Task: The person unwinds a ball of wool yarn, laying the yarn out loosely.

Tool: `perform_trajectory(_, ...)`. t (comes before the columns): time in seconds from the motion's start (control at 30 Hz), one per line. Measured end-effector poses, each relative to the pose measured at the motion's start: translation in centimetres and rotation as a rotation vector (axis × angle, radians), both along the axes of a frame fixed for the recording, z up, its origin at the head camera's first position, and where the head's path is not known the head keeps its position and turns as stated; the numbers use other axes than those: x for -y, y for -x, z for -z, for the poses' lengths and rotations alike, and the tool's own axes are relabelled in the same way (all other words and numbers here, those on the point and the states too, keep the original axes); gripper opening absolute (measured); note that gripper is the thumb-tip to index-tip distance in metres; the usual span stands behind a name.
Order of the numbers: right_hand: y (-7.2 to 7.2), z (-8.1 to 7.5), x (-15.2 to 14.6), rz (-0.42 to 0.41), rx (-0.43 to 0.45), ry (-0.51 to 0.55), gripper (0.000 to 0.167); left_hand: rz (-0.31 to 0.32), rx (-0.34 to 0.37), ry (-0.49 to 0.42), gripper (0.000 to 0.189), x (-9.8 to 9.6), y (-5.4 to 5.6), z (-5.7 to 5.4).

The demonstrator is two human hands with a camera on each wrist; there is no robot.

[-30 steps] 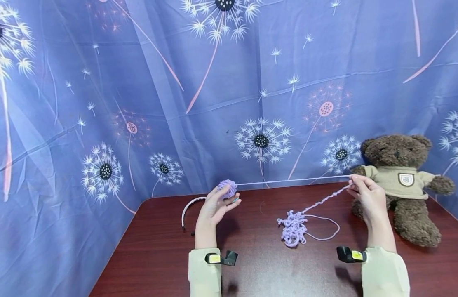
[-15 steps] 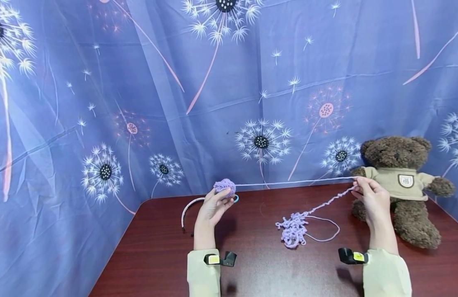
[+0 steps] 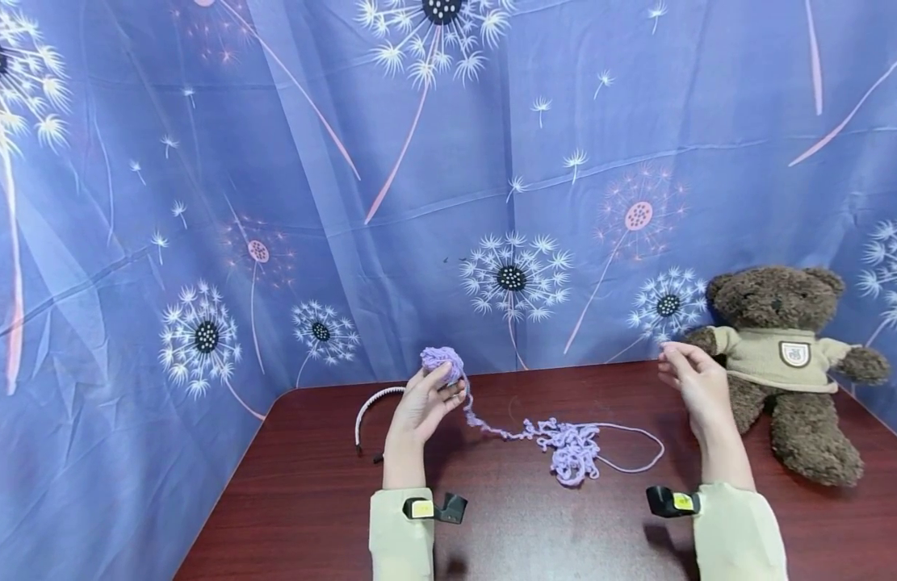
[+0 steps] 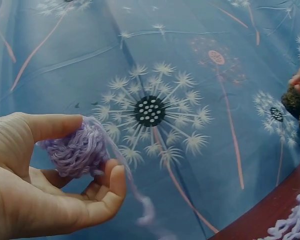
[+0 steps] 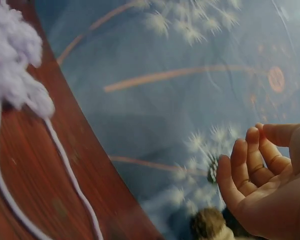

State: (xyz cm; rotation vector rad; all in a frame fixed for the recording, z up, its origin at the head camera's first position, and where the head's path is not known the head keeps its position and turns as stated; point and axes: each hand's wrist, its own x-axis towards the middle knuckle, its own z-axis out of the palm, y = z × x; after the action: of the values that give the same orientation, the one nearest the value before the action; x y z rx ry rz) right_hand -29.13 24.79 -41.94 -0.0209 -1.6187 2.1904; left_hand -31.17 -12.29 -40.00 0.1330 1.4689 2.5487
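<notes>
My left hand [image 3: 421, 411] holds a small wound ball of lilac yarn [image 3: 441, 361] above the table's back edge, thumb over the near side and fingers underneath. In the left wrist view the ball [image 4: 80, 150] shows its wraps between thumb and fingers. From it a slack, kinked strand [image 3: 484, 425] droops to a tangled heap of the same yarn [image 3: 573, 456] on the table. My right hand [image 3: 698, 391] is raised at the right, away from the yarn. Its fingers [image 5: 240, 165] are loosely bent, thumb and index tips meeting, and no yarn shows in them.
A brown teddy bear [image 3: 782, 355] in a beige sweater sits behind the right hand. A white cord [image 3: 362, 415] with dark ends lies curved behind the left hand. One loop of yarn [image 3: 659, 440] spreads right of the heap. A blue dandelion-print curtain [image 3: 419, 266] backs the dark red table [image 3: 310, 500].
The yarn stretched tight between my hands has left the right hand and now hangs slack from the ball to the heap. The right hand has moved slightly left.
</notes>
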Motion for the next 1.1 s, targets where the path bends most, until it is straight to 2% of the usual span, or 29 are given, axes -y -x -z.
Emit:
perform_trajectory(0.1, 0.3, -0.4, 1.9, -0.042, 0.001, -0.120, 0.026, 0.023, -0.012, 0.017, 0.013, -0.7, -0.2, 0.0)
perform_trajectory(0.23, 0.2, -1.3, 5.0, -0.113, 0.020, -0.339, 0.014, 0.070, -0.027, 0.036, 0.015, -2.0, -0.5, -0.1)
perform_trajectory(0.37, -0.4, -2.1, 8.3, -0.204, 0.030, -0.533, 0.033, 0.127, -0.034, 0.064, 0.017, -3.6, -0.9, -0.3)
perform_trajectory(0.47, -0.7, -2.4, 10.8, -0.271, 0.029, -0.634, 0.036, 0.146, -0.033, 0.084, 0.020, -4.5, -1.1, -0.4)
perform_trajectory(0.57, -0.8, -2.2, 13.1, -0.342, 0.021, -0.669, 0.045, 0.146, -0.034, 0.117, 0.022, -5.2, -1.2, -0.4)
perform_trajectory(0.7, -0.9, -1.9, 15.0, -0.355, 0.017, -0.637, 0.056, 0.126, -0.032, 0.176, 0.022, -5.8, -1.1, -0.2)
perform_trajectory(0.83, -0.9, -1.6, 15.1, -0.267, -0.002, -0.587, 0.045, 0.125, -0.031, 0.189, 0.028, -5.9, -1.0, 0.1)
perform_trajectory(0.93, -0.9, -1.6, 14.6, -0.224, -0.021, -0.601, 0.034, 0.146, -0.053, 0.159, 0.032, -5.8, -1.0, 0.1)
perform_trajectory(1.1, -0.8, -1.8, 14.1, -0.290, -0.009, -0.637, 0.036, 0.154, -0.082, 0.139, 0.029, -5.7, -1.0, 0.0)
